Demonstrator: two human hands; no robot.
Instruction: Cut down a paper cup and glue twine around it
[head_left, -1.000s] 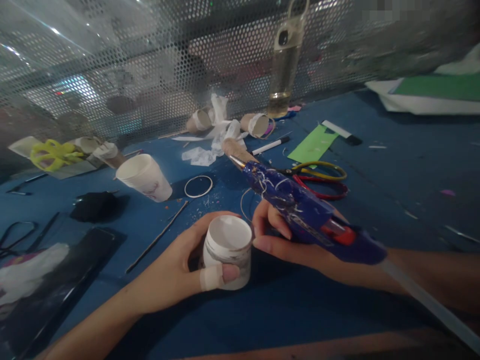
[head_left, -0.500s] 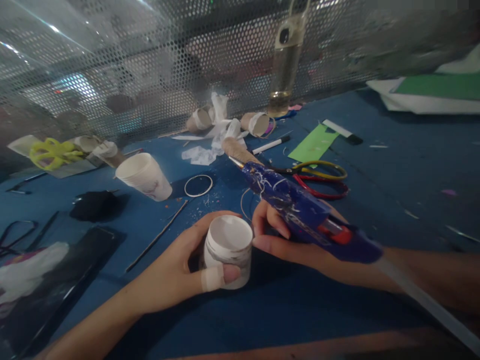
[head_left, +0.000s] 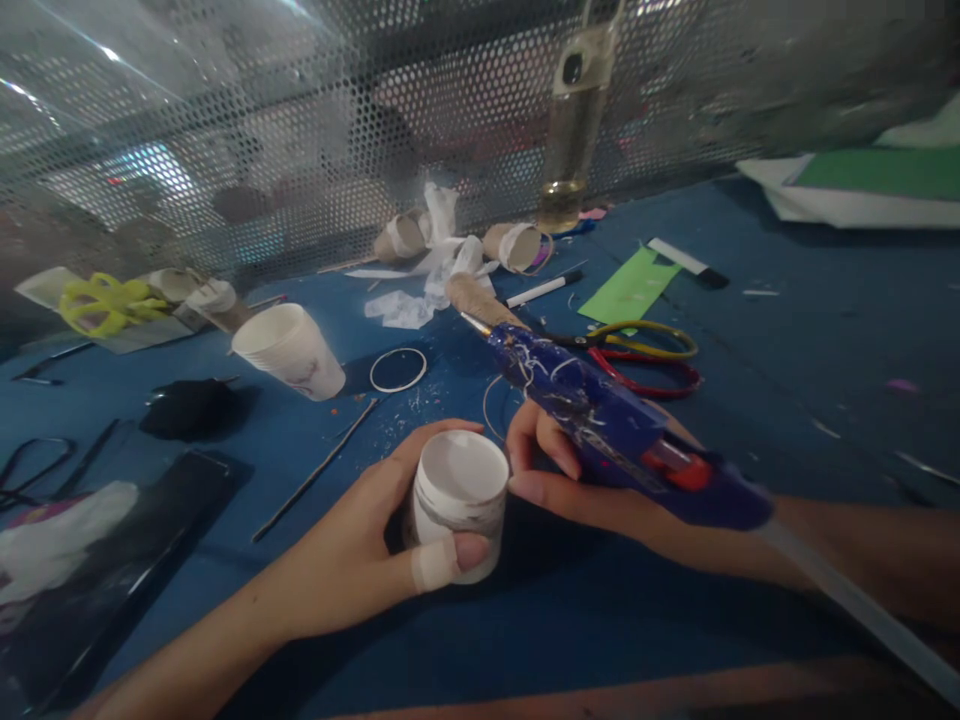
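Note:
My left hand (head_left: 367, 550) is wrapped round a short white paper cup (head_left: 457, 510) that stands upright with its round top facing me. A strip of tape or bandage circles the thumb. My right hand (head_left: 566, 490) grips a dark blue hot glue gun (head_left: 592, 405); its body hides most of the grip. The metal nozzle points up and to the left, away from the cup, and a clear glue stick (head_left: 855, 600) juts from the back. My right fingertips are at the cup's right side; whether they touch it I cannot tell.
A stack of paper cups (head_left: 289, 350) leans at the left, near a white ring (head_left: 398, 370) and a thin stick (head_left: 315, 470). Scissors with red and yellow handles (head_left: 652, 340) lie behind the glue gun. A bottle (head_left: 574, 130) stands by the perforated metal screen (head_left: 300, 130).
The cup has tilted or shifted very slightly to the right in my left hand's hold. My right hand and the glue gun are almost still.

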